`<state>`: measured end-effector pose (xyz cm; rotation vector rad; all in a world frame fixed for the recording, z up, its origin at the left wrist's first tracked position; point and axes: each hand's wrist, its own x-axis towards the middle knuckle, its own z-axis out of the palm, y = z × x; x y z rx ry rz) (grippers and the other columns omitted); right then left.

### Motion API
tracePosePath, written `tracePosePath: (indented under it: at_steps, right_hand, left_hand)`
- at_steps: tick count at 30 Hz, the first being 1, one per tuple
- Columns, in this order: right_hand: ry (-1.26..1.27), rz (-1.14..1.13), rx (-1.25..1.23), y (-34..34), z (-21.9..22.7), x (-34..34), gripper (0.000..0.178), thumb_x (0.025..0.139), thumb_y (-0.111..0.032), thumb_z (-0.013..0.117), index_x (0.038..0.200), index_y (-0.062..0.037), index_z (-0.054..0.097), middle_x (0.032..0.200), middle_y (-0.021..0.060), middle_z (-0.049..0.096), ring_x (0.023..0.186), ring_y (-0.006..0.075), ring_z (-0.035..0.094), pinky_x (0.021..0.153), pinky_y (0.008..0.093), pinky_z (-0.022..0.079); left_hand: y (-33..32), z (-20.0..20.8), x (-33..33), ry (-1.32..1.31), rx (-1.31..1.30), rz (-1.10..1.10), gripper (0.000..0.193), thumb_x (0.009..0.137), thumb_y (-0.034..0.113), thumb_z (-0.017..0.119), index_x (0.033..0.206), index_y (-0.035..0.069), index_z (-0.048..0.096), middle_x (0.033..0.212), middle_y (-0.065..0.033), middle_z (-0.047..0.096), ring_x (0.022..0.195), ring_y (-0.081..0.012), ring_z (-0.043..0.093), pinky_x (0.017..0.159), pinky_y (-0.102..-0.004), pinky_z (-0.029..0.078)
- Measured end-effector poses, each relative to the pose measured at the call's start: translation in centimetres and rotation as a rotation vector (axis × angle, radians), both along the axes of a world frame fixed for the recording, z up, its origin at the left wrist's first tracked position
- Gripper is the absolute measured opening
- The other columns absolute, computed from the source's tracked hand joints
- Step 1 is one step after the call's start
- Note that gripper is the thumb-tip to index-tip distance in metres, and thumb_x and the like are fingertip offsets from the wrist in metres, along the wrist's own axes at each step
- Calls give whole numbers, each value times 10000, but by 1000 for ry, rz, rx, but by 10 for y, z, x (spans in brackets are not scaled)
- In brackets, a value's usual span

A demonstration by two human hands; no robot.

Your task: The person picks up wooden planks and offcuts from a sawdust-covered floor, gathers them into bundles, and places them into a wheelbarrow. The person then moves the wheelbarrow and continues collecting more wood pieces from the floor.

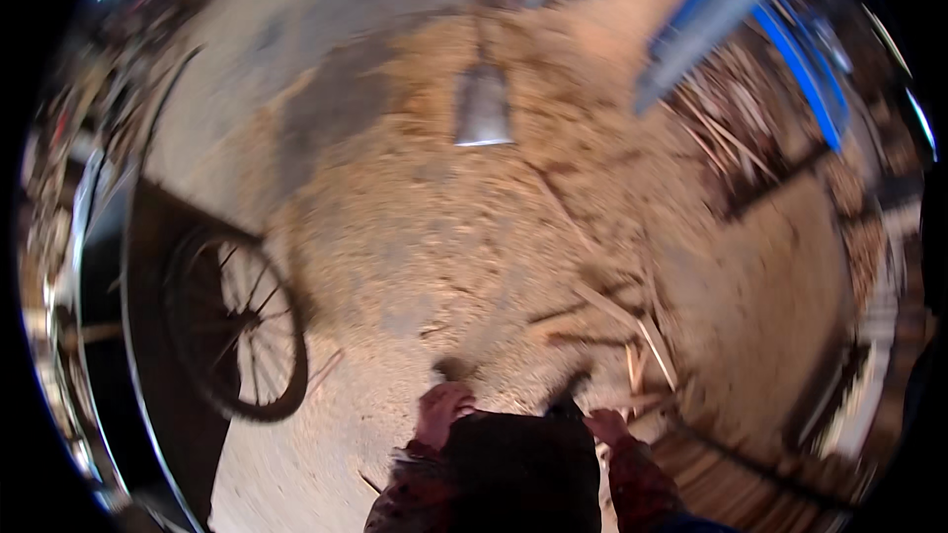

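At the lower middle, my left hand (444,413) is curled at the upper left edge of a dark, bulky shape (520,469). My right hand (605,424) is closed beside its upper right corner. Motion blur hides whether this shape is an object or my own clothing, and what exactly my fingers hold. Past the hands are two small dark shapes, too blurred to name. Far ahead, a shovel (484,111) lies with its metal blade toward me, on scattered sawdust (395,237).
On the left stands a dark cart (106,316) with a spoked wheel (237,326). Loose wood strips (632,321) litter the floor ahead of my right hand. Stacked slats (741,484) lie at the lower right. A blue metal frame (800,69) and a wood-scrap pile (731,123) stand far right.
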<state>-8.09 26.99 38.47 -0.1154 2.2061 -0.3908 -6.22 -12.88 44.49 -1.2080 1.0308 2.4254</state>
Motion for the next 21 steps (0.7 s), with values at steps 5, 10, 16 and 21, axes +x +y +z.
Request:
tracePosePath:
  at_steps: [5,10,16,21]
  right_hand:
    - [-113,-716,-219,42,-19,32,405,821,-356,625,1067,-34,639,1008,145,665,978,297,622,866,379,485]
    - [-196,-1001,-333,88,-12,45,436,805,-306,670,1098,14,623,990,172,676,958,252,643,848,330,499]
    - [-106,-867,-366,169,-77,75,307,846,-316,601,1061,-103,656,990,106,662,860,249,641,775,342,505]
    - [-74,-1090,-237,234,-121,65,489,801,-301,711,1130,38,585,888,111,660,731,155,632,593,298,521]
  left_hand:
    - [61,30,-37,-96,-200,-191,149,912,148,571,969,10,580,876,-155,635,773,-251,643,686,-351,543]
    - [150,39,-36,-166,-216,-381,134,918,151,568,974,32,588,885,-135,650,774,-224,648,670,-343,549]
    - [257,60,-39,-210,-174,-564,157,896,81,572,1034,5,580,918,-147,664,806,-231,667,710,-338,567]
    - [286,53,-53,-182,-173,-691,173,907,94,574,1060,14,577,942,-162,660,833,-243,661,722,-340,559]
